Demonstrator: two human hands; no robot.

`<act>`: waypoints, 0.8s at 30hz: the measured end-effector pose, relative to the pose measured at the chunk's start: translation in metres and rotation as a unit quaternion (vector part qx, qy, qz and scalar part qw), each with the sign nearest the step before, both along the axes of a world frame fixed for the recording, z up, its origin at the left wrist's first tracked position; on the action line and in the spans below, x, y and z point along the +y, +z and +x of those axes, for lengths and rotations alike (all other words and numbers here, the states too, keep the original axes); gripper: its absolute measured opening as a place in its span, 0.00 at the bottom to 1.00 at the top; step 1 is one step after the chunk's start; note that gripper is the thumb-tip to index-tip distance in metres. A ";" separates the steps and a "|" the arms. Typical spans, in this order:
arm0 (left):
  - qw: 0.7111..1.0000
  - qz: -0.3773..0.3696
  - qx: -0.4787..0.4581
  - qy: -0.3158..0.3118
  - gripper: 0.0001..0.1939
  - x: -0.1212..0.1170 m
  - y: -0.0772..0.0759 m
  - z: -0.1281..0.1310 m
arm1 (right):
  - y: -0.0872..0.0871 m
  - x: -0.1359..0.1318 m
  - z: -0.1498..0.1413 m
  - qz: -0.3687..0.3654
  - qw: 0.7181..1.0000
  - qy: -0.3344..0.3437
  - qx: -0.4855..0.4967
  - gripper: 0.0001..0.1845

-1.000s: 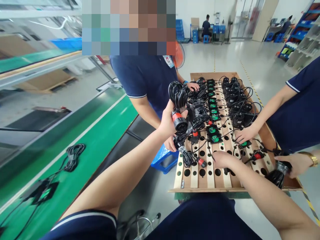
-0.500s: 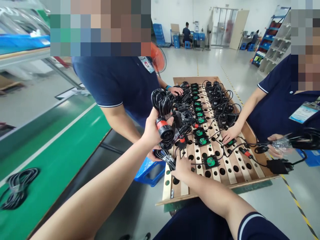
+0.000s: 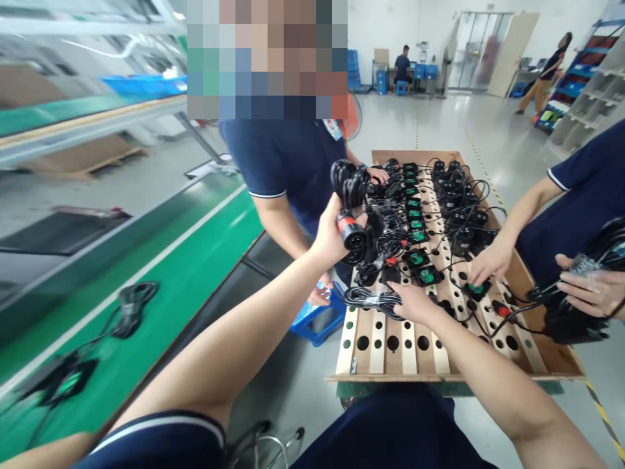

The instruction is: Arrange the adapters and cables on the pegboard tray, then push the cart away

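My left hand (image 3: 333,233) is closed around a bundle of black cable (image 3: 349,181), raised over the left side of a wooden rack (image 3: 375,355). From that grip points a round black connector (image 3: 355,240) with a red ring (image 3: 347,224). Lower down, my right hand (image 3: 413,303) is closed on the end of a tied black cable coil (image 3: 368,298), its index finger stretched toward a dark part (image 3: 390,277) there. Beside my fingers sit black square parts with green centres (image 3: 428,276). Some fingertips are hidden by cables.
A co-worker's hand (image 3: 491,267) touches a green-centred part; their other hand (image 3: 588,290) holds cables. Another co-worker (image 3: 288,156) stands left of the rack, one hand above a blue stool (image 3: 312,322). A green conveyor (image 3: 195,254) carries a cable coil (image 3: 134,309).
The view has swung left, so everything sits further right. The coil at my right hand now lies flatter across the rack. My left hand keeps its cable bundle.
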State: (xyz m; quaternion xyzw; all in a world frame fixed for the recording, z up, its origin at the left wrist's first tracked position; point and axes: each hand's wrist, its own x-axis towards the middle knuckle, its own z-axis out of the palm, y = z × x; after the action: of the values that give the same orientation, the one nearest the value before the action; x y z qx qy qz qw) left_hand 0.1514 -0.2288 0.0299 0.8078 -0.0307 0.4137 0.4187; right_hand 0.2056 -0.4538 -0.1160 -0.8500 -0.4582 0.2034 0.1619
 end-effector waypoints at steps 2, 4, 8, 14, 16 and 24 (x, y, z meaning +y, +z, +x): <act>1.000 -0.005 0.014 -0.010 0.22 0.000 -0.002 0.001 | -0.008 -0.010 0.007 0.005 0.999 0.038 0.000 0.33; 1.000 -0.009 0.020 -0.015 0.20 -0.002 -0.005 0.001 | -0.019 -0.016 0.006 -0.006 0.998 0.060 -0.002 0.24; 0.999 -0.021 0.021 -0.029 0.17 -0.007 -0.011 0.003 | -0.042 -0.020 -0.022 -0.044 0.992 0.026 -0.117 0.20; 0.999 -0.018 0.033 -0.025 0.18 -0.007 -0.007 0.006 | -0.067 -0.023 -0.076 -0.097 0.979 -0.013 -0.180 0.35; 0.999 -0.018 0.025 -0.026 0.19 -0.005 -0.005 0.007 | -0.068 -0.023 -0.085 -0.131 0.977 -0.020 -0.168 0.42; 1.000 -0.003 -0.010 -0.003 0.18 0.006 -0.002 0.010 | -0.036 -0.050 -0.084 -0.148 0.985 -0.032 -0.083 0.33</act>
State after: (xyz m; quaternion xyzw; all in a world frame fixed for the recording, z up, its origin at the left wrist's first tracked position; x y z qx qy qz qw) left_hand 0.1610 -0.2225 0.0275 0.8024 -0.0358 0.4208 0.4217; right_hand 0.1212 -0.5034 -0.1518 -0.8927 -0.4075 0.1925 0.0017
